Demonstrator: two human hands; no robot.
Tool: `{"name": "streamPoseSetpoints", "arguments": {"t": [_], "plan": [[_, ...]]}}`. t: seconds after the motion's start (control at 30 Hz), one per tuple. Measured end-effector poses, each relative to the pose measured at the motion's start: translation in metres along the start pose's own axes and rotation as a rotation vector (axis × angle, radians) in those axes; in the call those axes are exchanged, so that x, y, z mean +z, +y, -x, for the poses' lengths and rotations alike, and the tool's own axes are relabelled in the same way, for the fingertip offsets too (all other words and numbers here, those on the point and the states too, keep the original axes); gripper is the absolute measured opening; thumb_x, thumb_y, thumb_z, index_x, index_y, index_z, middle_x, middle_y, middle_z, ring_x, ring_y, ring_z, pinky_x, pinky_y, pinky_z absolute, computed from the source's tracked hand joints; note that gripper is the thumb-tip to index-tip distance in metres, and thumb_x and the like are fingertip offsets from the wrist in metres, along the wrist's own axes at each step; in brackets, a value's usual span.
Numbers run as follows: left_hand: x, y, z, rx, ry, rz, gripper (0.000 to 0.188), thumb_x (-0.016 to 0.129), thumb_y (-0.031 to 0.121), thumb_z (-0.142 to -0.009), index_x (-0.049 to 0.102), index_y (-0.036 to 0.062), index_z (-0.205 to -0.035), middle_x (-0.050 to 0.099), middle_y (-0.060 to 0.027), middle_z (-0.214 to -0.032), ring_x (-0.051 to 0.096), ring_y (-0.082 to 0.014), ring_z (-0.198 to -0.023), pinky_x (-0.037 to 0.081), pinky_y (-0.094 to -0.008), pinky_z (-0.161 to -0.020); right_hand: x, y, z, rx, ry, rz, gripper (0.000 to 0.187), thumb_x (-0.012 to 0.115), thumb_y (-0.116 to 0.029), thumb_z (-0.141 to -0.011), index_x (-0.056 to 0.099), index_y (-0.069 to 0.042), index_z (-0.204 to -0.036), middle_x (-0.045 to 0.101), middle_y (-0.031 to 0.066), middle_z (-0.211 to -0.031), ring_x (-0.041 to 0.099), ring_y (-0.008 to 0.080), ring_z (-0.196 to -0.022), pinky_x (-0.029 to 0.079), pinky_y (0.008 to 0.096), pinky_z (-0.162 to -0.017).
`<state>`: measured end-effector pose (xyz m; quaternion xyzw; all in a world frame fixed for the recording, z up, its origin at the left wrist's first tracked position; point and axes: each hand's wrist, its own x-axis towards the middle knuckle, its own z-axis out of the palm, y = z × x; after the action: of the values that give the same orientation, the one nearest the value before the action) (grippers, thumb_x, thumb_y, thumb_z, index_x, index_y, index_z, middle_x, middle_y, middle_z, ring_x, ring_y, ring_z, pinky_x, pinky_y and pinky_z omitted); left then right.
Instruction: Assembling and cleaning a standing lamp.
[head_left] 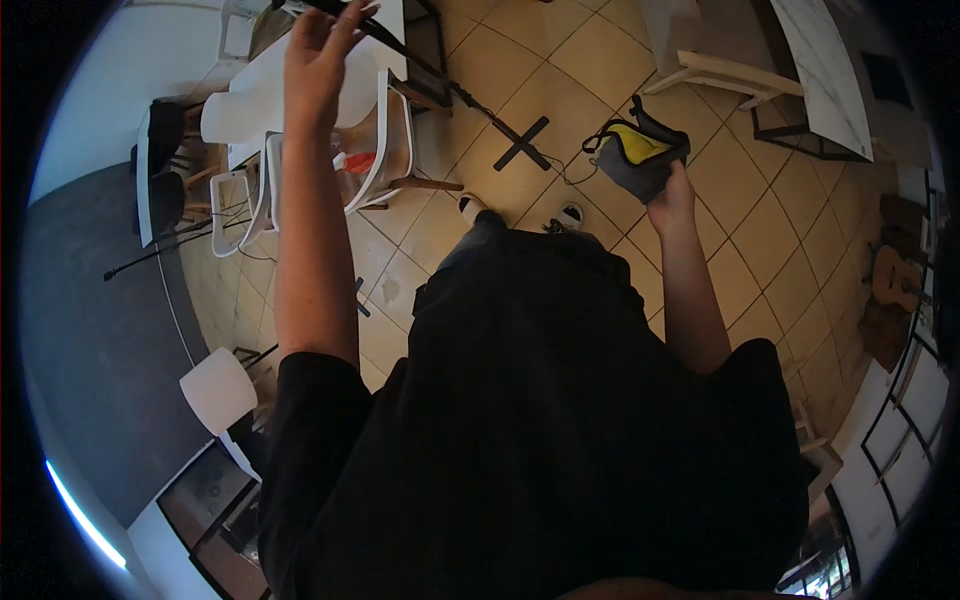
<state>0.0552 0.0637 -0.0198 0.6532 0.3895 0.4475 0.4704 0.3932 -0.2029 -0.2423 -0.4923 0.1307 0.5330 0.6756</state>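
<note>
My right hand (675,195) grips a soft dark grey pouch (640,180) from its lower right side. The pouch gapes at the top, and its bright yellow lining (637,146) shows; a dark strap or flap sticks up at its far edge. At the upper left, my raised left hand (318,62) has its fingers apart and partly bent. Its fingertips overlap the upper part of a black stand (415,62); whether they touch it I cannot tell. The stand slants down to a cross-shaped base (521,143) on the floor.
White chairs (398,130) with wooden legs stand by a white table (388,52) on the left, a red item on one seat. A thin cable (570,180) lies beside the stand's base on the tiled floor (590,60). At the right are a marble-patterned table (825,75) and a guitar (893,277).
</note>
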Motion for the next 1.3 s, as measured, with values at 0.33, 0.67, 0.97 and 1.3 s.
{"name": "streamPoseSetpoints", "arguments": {"t": [0.33,0.67,0.97,1.3], "plan": [[0.005,-0.055,0.038,-0.067,-0.141,0.028,0.067,0.077,0.023,-0.093,0.041,-0.003,-0.144,0.053,-0.0208,-0.144,0.051,-0.0294,-0.136,0.045,-0.04,-0.111,0.045,0.028,0.011,0.115,-0.144,0.119,0.05,0.038,-0.031,-0.11,0.035,-0.002,-0.151,0.043,0.0164,-0.152,0.047,0.0315,-0.138,0.044,0.0466,-0.115],[-0.03,-0.069,0.036,-0.051,-0.239,0.066,0.071,0.076,0.026,-0.094,0.036,-0.0001,-0.147,0.048,-0.0188,-0.148,0.043,-0.0294,-0.143,0.04,-0.0411,-0.116,0.073,0.063,0.014,0.161,-0.222,0.277,0.053,0.034,-0.038,-0.111,0.037,-0.002,-0.15,0.044,0.0177,-0.15,0.047,0.0321,-0.137,0.044,0.0471,-0.114],[-0.15,-0.172,0.088,-0.527,-0.534,0.119,0.064,0.069,0.036,-0.097,0.043,0.0027,-0.146,0.06,-0.0113,-0.136,0.062,-0.0198,-0.116,0.052,-0.0338,-0.093,0.134,0.139,0.041,0.237,-0.553,0.277,0.044,0.048,-0.037,-0.107,0.057,-0.002,-0.13,0.066,0.0156,-0.123,0.066,0.0299,-0.111,0.058,0.0425,-0.092],[-0.263,-0.238,0.145,-0.903,-0.416,0.61,0.066,0.071,0.044,-0.095,0.047,0.0041,-0.141,0.063,-0.0099,-0.12,0.064,-0.016,-0.1,0.054,-0.0302,-0.081,0.332,0.324,0.086,0.385,-0.369,0.526,0.041,0.059,-0.015,-0.099,0.051,-0.004,-0.138,0.061,0.0113,-0.132,0.062,0.0254,-0.117,0.051,0.0406,-0.101]]}}
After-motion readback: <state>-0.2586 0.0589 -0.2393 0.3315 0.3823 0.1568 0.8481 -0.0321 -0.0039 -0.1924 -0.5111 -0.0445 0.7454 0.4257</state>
